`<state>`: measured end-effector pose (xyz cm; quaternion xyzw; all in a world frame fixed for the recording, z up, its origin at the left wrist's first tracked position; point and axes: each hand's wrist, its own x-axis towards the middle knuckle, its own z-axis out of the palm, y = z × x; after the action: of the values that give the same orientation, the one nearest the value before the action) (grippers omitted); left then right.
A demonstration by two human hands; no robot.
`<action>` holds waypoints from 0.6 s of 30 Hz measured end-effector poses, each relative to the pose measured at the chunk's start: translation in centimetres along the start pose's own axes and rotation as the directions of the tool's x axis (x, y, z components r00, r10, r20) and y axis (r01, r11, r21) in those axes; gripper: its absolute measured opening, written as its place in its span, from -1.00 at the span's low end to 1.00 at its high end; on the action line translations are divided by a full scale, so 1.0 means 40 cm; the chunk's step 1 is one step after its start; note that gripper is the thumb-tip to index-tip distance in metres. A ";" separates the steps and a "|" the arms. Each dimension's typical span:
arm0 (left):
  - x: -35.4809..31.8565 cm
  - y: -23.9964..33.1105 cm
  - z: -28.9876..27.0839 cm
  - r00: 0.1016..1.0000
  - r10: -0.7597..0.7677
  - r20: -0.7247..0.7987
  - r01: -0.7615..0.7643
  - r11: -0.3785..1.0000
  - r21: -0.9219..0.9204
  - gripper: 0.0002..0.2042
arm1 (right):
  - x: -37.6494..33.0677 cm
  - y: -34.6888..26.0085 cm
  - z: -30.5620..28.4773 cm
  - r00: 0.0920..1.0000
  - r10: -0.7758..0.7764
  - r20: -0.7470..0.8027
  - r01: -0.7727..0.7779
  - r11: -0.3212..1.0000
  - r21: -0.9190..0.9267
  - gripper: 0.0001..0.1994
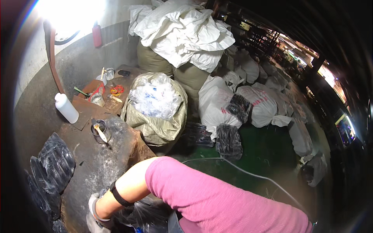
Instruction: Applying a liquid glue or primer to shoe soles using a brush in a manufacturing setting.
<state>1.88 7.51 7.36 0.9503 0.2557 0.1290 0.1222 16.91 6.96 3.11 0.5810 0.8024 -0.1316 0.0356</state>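
Note:
My right hand (94, 217), in a whitish glove, is low at the near edge of the worn metal worktable (101, 159). Its fingers are mostly hidden, so I cannot tell what they hold. A pink sleeve and a dark wrist strap (119, 195) show on that arm. Beneath the forearm lies dark material in shiny clear plastic (149, 213), partly covered by the arm. To the left, several black plastic-wrapped bundles (56, 161) rest on the table. My left hand is not in view.
On the table stand a pot with a brush (100, 133), a white bottle (67, 108) and red-handled scissors (116, 90). Beyond is an open sack of clear plastic (155, 124). Stuffed white sacks (217, 101) and a black bundle (228, 141) stand right; a grey cable (248, 171) crosses the green floor.

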 end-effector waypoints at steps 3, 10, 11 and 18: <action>0.060 0.045 0.003 0.981 0.005 0.194 0.065 0.934 -0.351 -0.56 | -0.008 0.007 -0.004 1.000 0.011 0.004 -0.011 1.000 -0.024 -0.49; 0.037 -0.104 0.150 0.954 -0.279 0.109 0.299 0.900 -0.317 -0.51 | 0.006 0.034 -0.042 1.000 -0.011 -0.004 0.011 0.991 -0.134 -0.57; 0.018 -0.213 0.234 0.914 -0.405 0.015 0.386 0.860 -0.334 -0.50 | 0.015 0.024 -0.050 0.999 -0.028 -0.021 0.024 0.988 -0.155 -0.58; 0.153 -0.198 0.231 0.861 -0.492 0.128 0.507 0.844 -0.173 -0.57 | -0.018 0.076 -0.115 0.956 0.169 -0.241 -0.220 0.954 -0.203 -0.73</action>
<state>6.24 15.80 -2.53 0.8379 0.4749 0.0804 0.2567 20.46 8.35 7.18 0.6605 0.7498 0.0307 0.0251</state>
